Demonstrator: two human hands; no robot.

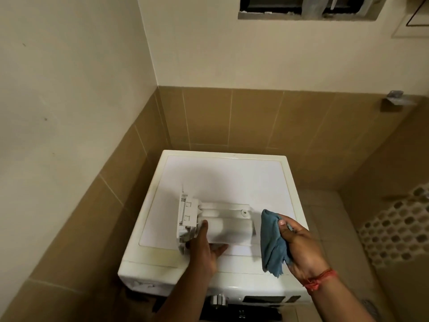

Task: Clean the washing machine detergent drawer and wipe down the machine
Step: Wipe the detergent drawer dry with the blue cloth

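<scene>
Your left hand (204, 249) grips the detergent drawer (216, 225) over the washing machine (232, 180) top's front half. Your right hand (299, 245) pinches the blue cloth (272, 245) just beside the drawer's right end, near the top's right edge. Bare top lies behind.

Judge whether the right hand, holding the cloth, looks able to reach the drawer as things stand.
Probably yes: the right hand and its cloth hang just beside the drawer, with nothing between them.
</scene>
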